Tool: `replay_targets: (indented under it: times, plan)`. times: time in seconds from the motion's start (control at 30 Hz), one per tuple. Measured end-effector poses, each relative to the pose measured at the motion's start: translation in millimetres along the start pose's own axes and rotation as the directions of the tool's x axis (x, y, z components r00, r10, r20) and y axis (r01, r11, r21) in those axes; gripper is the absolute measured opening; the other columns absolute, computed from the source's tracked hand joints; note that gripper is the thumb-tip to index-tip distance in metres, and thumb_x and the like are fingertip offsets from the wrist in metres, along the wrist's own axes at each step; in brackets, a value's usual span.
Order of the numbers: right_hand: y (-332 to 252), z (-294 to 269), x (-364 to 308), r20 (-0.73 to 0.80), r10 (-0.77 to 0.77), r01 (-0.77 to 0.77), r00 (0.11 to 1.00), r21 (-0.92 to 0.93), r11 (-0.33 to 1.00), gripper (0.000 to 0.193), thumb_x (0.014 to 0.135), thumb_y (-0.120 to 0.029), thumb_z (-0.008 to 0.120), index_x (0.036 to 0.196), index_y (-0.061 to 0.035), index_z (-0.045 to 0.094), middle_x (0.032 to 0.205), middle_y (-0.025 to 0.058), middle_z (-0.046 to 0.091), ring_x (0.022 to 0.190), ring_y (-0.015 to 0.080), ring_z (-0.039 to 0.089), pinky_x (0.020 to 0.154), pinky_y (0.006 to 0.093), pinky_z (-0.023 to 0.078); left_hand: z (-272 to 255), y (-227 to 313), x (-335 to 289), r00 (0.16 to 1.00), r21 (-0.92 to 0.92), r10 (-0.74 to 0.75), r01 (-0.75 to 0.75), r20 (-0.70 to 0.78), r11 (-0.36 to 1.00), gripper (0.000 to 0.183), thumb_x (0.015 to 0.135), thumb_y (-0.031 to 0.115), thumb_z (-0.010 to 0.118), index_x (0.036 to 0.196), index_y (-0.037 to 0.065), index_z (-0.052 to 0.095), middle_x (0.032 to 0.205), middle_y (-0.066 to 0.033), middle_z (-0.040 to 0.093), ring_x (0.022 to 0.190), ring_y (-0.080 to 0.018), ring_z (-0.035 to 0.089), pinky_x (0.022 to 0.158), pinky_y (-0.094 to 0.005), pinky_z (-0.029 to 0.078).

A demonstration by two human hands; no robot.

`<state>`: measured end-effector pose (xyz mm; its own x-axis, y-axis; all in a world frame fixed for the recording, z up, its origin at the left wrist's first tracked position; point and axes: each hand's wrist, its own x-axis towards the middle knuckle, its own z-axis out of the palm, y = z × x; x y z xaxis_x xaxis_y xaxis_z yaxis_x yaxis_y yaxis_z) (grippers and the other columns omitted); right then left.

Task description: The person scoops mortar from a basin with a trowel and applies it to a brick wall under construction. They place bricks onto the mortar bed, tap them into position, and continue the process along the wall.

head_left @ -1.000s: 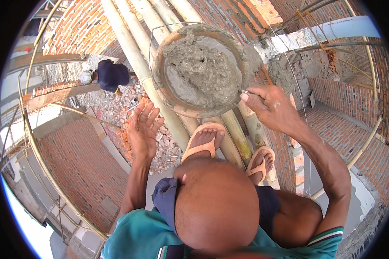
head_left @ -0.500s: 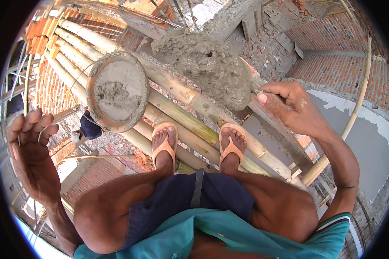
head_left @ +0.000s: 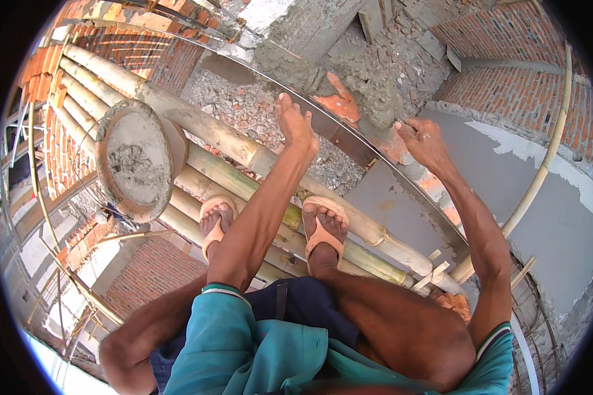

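My right hand is closed at the near end of a trowel whose handle is mostly hidden; lumpy wet grey mortar covers its blade. The trowel is over the brick wall top, beside a patch of bare orange brick. My left hand reaches forward, fingers extended and holding nothing visible, just on the near side of a long straight board along the wall. More mortar lies on the wall beyond it. To the left, a round bucket of grey mortar tilts on the bamboo poles.
My sandalled feet stand on several bamboo poles with gaps between them. Rubble lies far below. A grey plastered surface and an upright bamboo pole are at right; stacked bricks sit at far left.
My left hand has swung from the far left to the middle front. The mortar-laden trowel has moved right and away from me, over the wall. The bucket appears farther left.
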<state>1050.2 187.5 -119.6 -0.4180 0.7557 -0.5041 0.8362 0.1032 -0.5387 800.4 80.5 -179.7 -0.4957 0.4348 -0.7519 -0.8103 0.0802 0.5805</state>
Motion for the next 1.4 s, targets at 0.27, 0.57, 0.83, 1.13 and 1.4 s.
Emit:
replay_targets:
  times: [0.27,0.57,0.83,1.13,1.4]
  plan:
    - [2,58,-6,-0.25,-0.233,0.177,0.94,-0.226,0.958,0.042,0.094,-0.03,0.078,0.12,0.0017,0.071,0.111,0.0258,0.071,0.09,0.0413,0.07,0.075,0.0504,0.054,35,-47,14,1.0,-0.264,0.018,-0.018,-0.003,0.964,0.086,0.109,0.057,0.042,0.17,0.014,0.0,0.177,-0.0131,0.002,0.165,-0.0259,-0.002,0.132,-0.0403,0.0]
    - [25,38,-51,-0.285,-0.314,0.24,0.906,-0.267,0.933,0.037,0.093,-0.019,0.079,0.119,0.0041,0.069,0.098,0.0225,0.068,0.085,0.0429,0.069,0.072,0.047,0.055,25,-66,13,0.99,-0.261,0.093,-0.062,0.106,0.963,0.09,0.11,0.059,0.038,0.169,0.006,-0.007,0.178,-0.0108,-0.009,0.164,-0.0207,-0.012,0.132,-0.0382,-0.004]
    - [19,9,-42,-0.252,-0.296,0.266,0.922,-0.146,0.953,0.026,0.095,-0.021,0.075,0.106,0.0028,0.073,0.088,0.0226,0.069,0.076,0.0433,0.068,0.068,0.0488,0.055,18,-61,-8,0.985,-0.32,0.02,0.036,0.169,0.947,0.087,0.11,0.058,0.042,0.167,0.006,0.001,0.176,-0.0098,0.0,0.162,-0.0201,-0.005,0.132,-0.0376,0.0]
    - [-11,-14,4,0.1,-0.135,0.153,0.986,-0.209,0.966,0.036,0.097,-0.029,0.07,0.091,0.0061,0.071,0.068,0.0272,0.06,0.064,0.0447,0.057,0.067,0.0518,0.047,35,-56,-11,0.993,-0.361,-0.032,0.072,0.114,0.93,0.041,0.109,0.058,0.049,0.109,0.016,0.048,0.111,0.0026,0.044,0.107,-0.0074,0.041,0.111,-0.0267,0.029]
    - [-38,4,9,-0.047,-0.315,0.301,0.948,-0.189,0.935,0.032,0.097,-0.027,0.07,0.093,0.0051,0.071,0.071,0.0269,0.064,0.068,0.0445,0.062,0.068,0.0516,0.049,43,-24,-10,0.996,-0.38,0.004,0.03,0.089,0.925,0.074,0.109,0.058,0.046,0.164,0.012,0.026,0.157,0.0,0.038,0.131,-0.0087,0.038,0.12,-0.0269,0.021]
